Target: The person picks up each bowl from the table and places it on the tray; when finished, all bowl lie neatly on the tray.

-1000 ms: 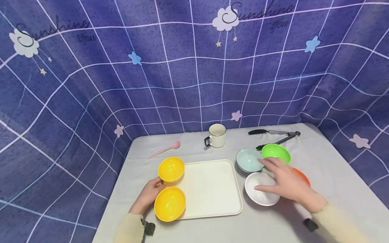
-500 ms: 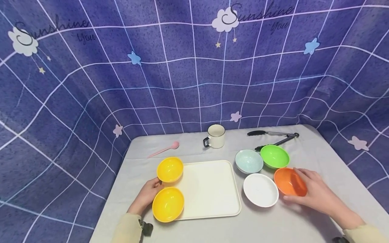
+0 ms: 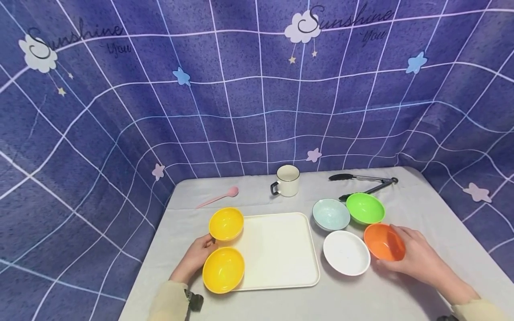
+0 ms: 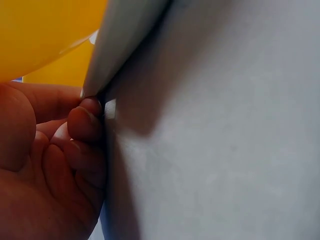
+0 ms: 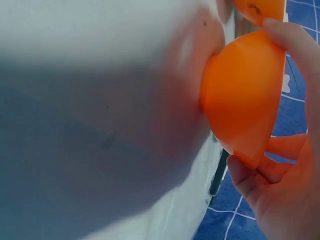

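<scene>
My left hand (image 3: 196,255) pinches the left edge of a cream tray (image 3: 281,249), between two yellow bowls standing along that side. Close up in the left wrist view, the fingers (image 4: 85,122) curl against the tray rim (image 4: 117,45), under a yellow bowl (image 4: 45,35). At the right, my right hand (image 3: 421,258) grips an orange bowl (image 3: 383,243) by its right side. The right wrist view shows thumb and fingers spread across the rim of the orange bowl (image 5: 245,95), its base close to the cloth. A white bowl (image 3: 346,253) stands just left of it.
Beyond the white bowl are a pale blue bowl (image 3: 331,215) and a green bowl (image 3: 365,208). Black-tipped tongs (image 3: 373,182) lie behind them. A cream mug (image 3: 288,181) stands at the back middle, and a pink spoon (image 3: 218,197) lies at the back left.
My right hand has moved from above the white bowl rightward to the orange bowl and now grips it. My left hand has stayed at the tray edge.
</scene>
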The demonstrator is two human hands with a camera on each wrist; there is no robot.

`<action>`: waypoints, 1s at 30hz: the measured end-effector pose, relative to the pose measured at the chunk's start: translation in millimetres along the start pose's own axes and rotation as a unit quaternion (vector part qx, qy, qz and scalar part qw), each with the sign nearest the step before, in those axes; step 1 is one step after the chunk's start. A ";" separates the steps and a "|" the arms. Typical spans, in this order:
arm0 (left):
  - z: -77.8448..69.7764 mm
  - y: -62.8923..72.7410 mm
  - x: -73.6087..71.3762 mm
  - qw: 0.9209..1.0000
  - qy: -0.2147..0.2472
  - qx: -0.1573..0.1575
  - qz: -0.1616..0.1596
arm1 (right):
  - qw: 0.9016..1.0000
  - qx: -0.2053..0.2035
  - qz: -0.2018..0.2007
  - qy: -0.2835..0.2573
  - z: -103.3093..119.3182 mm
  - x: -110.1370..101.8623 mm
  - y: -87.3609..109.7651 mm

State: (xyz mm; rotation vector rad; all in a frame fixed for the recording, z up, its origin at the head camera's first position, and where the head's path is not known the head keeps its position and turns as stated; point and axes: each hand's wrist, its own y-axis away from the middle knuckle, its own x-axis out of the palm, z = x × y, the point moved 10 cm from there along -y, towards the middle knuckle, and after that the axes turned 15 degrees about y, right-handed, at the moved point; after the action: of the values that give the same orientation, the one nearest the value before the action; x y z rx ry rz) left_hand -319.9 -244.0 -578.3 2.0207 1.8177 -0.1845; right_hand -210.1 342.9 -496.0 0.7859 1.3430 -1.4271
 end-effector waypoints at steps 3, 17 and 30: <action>-0.5 0.1 1.3 1.000 0.006 0.001 0.001 | 1.000 -0.004 -0.007 0.005 -1.0 -1.5 -0.2; -1.1 -0.8 2.8 1.000 0.016 0.003 0.007 | 1.000 -0.003 -0.013 0.021 -9.1 -41.6 -15.8; 0.6 -0.9 1.4 1.000 0.014 0.005 0.006 | 0.999 -0.048 -0.019 0.004 41.2 -53.5 -61.1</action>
State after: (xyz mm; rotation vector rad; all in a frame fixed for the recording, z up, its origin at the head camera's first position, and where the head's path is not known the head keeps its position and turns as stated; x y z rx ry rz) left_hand -320.5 -242.9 -579.6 2.0514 1.8237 -0.1642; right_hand -244.4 308.7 -418.9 0.7064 1.4285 -1.3800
